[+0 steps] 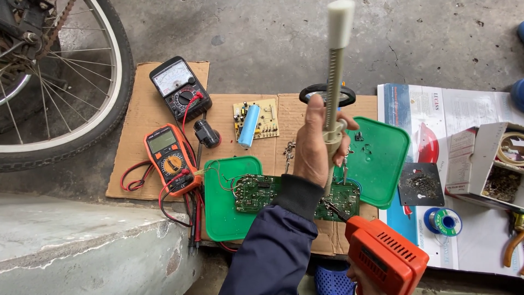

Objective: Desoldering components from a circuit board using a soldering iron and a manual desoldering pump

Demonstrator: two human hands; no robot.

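Observation:
My left hand (314,147), in a dark blue sleeve, is closed around a long grey spring-loaded desoldering pump (334,71). The pump stands upright with its white plunger at the top. Its lower end points down at a green circuit board (256,192) lying across two green plastic trays (224,218). At the bottom right my right hand (355,279), mostly out of frame, grips an orange soldering gun (385,257). The gun's thin tip reaches the board right beside the pump's lower end.
A black analog multimeter (179,87) and an orange digital multimeter (168,155) with red and black leads lie on cardboard (142,120) at left. A small board with a blue cell (255,121), a solder spool (443,221), a bicycle wheel (71,109) and a concrete step (82,246) surround them.

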